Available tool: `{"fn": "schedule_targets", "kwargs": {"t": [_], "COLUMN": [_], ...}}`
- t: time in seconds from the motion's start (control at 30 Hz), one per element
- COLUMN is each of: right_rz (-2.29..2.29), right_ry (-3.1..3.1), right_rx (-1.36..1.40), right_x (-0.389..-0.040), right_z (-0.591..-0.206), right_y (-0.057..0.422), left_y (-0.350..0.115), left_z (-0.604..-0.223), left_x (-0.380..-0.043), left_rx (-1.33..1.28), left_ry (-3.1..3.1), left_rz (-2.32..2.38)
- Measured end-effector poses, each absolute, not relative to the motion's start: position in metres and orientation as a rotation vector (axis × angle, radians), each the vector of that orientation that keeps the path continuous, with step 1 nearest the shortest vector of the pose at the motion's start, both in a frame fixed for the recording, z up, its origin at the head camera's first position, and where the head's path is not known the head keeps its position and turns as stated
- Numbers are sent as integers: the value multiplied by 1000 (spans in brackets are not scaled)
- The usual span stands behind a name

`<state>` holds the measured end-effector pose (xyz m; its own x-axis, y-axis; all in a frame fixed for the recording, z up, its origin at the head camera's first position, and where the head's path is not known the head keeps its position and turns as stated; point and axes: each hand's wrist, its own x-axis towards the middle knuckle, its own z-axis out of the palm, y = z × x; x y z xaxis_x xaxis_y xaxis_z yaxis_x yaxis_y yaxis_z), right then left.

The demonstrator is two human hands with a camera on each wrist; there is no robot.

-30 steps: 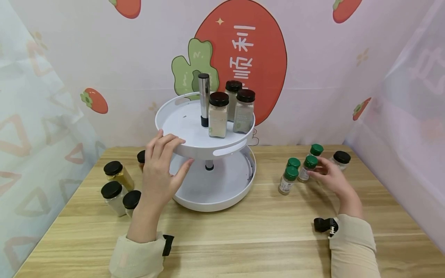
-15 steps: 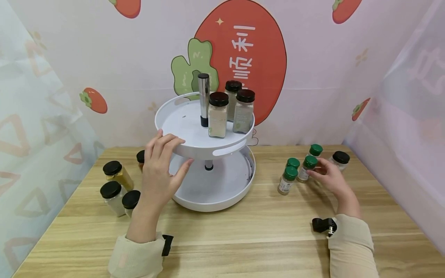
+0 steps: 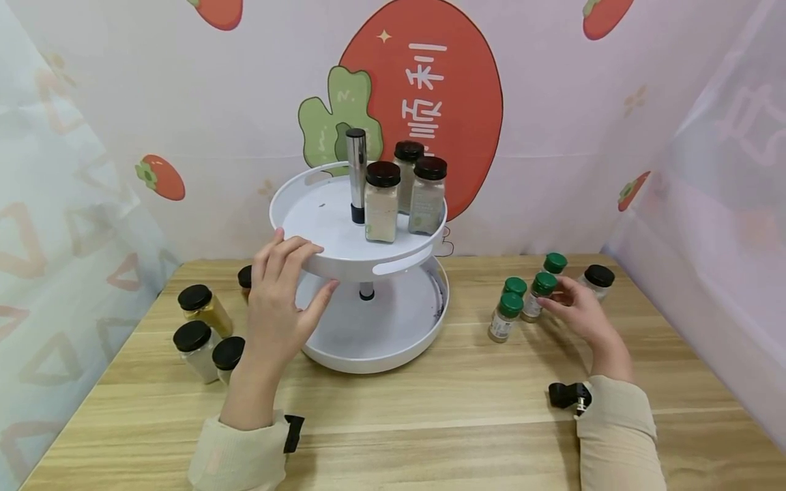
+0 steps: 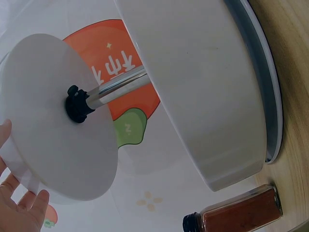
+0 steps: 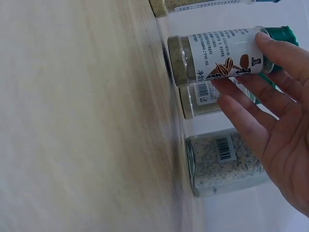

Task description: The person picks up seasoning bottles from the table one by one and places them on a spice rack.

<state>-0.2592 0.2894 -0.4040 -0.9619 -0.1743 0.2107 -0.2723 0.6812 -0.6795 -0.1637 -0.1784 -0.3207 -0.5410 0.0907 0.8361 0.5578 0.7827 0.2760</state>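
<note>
My left hand (image 3: 279,293) holds the front-left rim of the upper tray (image 3: 344,239) of a white two-tier turntable, fingers over the edge and thumb lower down. In the left wrist view its fingertips (image 4: 39,203) lie at the rim of the tray (image 4: 58,145). At the right, my right hand (image 3: 580,310) pinches a green-capped spice jar (image 3: 535,300), upright. The right wrist view shows the thumb on the labelled jar (image 5: 219,55) near its cap and the other fingers partly behind it. Several more green-capped jars stand close by, one at the front (image 3: 505,320).
On the upper tray are three black-capped jars, one in front (image 3: 382,204), near a metal post (image 3: 357,181). Below is the lower tray (image 3: 368,361). Several black-capped jars stand left, including a yellow one (image 3: 211,314). Another black-capped jar (image 3: 597,279) stands beyond my right hand.
The head view has shifted slightly, so everything sits a little further left in it. Both hands keep their places on the tray rim and the green-capped jar.
</note>
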Motion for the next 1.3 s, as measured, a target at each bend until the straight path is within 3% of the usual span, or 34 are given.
{"fn": "schedule_targets", "kwargs": {"t": [1.3], "right_rz": [1131], "right_ry": [-2641], "right_rx": [420], "right_x": [-242], "right_z": [-358], "right_y": [275], "left_y": [-179], "left_z": [-321], "left_x": [-165], "left_rx": [-480], "left_ry": [-2084], "left_rz": [-656]}}
